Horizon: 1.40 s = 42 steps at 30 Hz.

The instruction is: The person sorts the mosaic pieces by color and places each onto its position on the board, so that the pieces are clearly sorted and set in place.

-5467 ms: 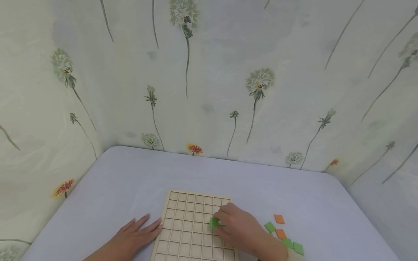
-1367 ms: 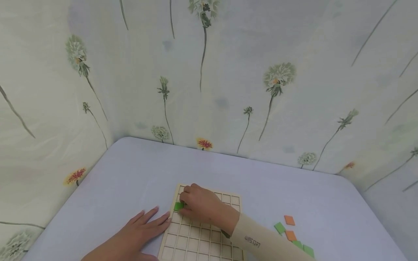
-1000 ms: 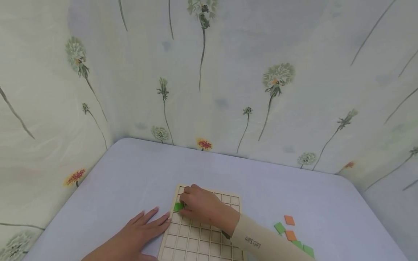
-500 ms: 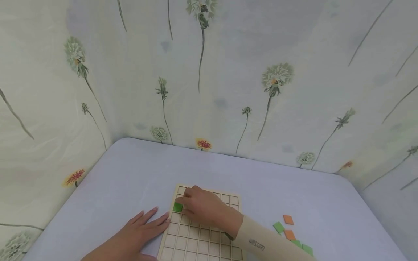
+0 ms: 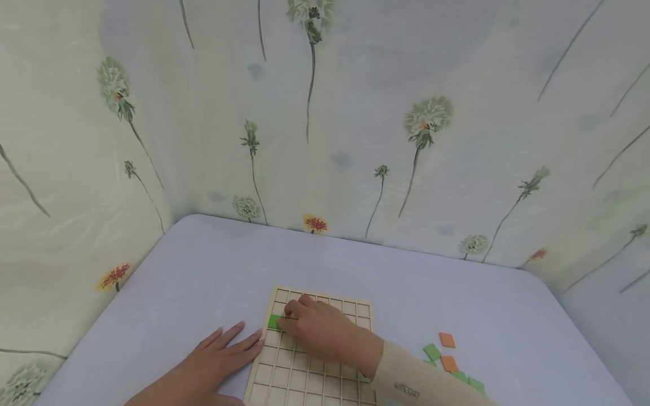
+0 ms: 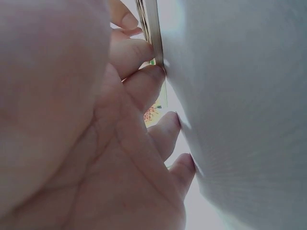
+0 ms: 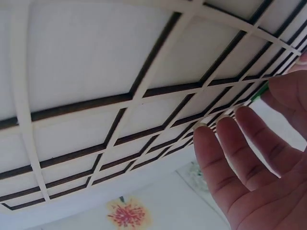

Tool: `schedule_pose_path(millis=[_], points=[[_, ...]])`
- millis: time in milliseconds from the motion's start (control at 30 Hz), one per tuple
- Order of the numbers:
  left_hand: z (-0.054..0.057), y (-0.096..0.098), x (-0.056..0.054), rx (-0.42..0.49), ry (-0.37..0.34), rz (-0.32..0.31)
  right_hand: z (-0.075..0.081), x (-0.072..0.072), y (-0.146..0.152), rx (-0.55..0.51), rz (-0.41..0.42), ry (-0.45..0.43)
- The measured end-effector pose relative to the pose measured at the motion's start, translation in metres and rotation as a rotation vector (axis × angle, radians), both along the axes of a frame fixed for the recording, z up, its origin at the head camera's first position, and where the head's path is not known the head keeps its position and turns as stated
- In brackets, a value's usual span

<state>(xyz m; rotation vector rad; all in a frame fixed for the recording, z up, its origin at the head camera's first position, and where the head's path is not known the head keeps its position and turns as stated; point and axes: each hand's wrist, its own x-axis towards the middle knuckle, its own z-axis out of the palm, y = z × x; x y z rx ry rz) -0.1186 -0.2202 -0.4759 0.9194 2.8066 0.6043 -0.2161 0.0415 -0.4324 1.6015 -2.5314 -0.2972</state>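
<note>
A pale wooden grid board (image 5: 264,373) lies on the table. In the head view, a green square tile (image 5: 272,321) sits flat at its left edge, near the far end. My right hand (image 5: 325,331) is over the board, thumb tip overlapping the tile's right side and other fingers loosely bent. The right wrist view shows a sliver of the green tile (image 7: 259,91) by the thumb side, with the remaining fingers (image 7: 249,153) spread along the grid. My left hand (image 5: 215,358) rests palm down, fingers extended, with fingertips at the board's left edge.
Right of the board lie two loose orange tiles (image 5: 447,339) and several green tiles (image 5: 432,352), partly covered by the right sleeve (image 5: 406,375). The white table (image 5: 233,265) meets a flower-patterned backdrop (image 5: 345,141) behind and at the sides.
My right hand carried a green tile from the board's right part to its left edge. Just now the fingers shift slightly right off the tile, which stays there. My left hand keeps its place.
</note>
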Motion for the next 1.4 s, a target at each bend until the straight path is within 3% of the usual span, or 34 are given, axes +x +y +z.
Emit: schedule_pose_path(millis=[167,433,700,933,1233,1400], points=[[-0.002,0.001,0.001,-0.013,0.041,-0.015,-0.002,0.003,0.005,-0.001,0.003,0.012],[-0.003,0.000,0.000,-0.020,0.085,-0.027,0.002,0.006,0.014,-0.039,-0.014,-0.067],[-0.002,0.001,0.000,0.020,0.014,-0.003,0.005,0.008,0.025,-0.103,-0.066,-0.189],[-0.006,-0.001,-0.001,0.014,0.078,-0.015,0.012,0.010,0.041,-0.127,-0.083,-0.229],[-0.009,-0.002,-0.001,0.011,0.064,-0.013,0.017,0.013,0.059,-0.144,-0.083,-0.253],[-0.010,-0.001,-0.001,0.010,0.098,-0.018,0.021,0.016,0.071,-0.112,-0.116,-0.271]])
